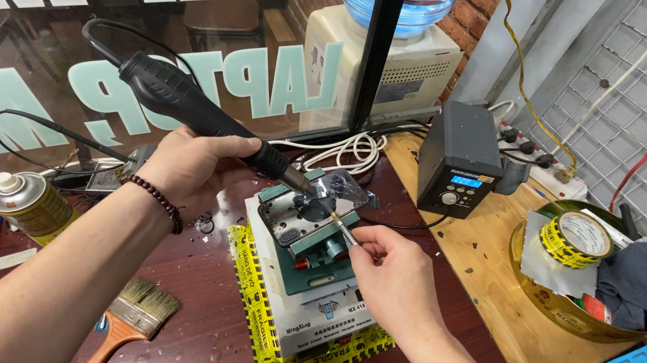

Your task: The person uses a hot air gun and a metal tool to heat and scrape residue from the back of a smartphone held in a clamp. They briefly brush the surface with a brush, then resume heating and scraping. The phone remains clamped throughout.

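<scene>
A black, ribbed hot-air handle (195, 109) is being clasped firmly in the left hand (191, 164), its metal nozzle angled down at a small dark part clamped in a green metal fixture (310, 236). A slim, knurled steel tool (342, 228) is being pinched between the fingers of the right hand (391, 276), its tip being rested on that part. The fixture is being carried on a white box (318, 316) edged with yellow tape, on the dark wooden table (200, 345).

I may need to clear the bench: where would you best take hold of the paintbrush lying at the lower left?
Probably by the wooden handle of the paintbrush, coming from the near edge of the table. The handle points toward the viewer and lies free, while the bristles face the left hand and the spray can.
</scene>
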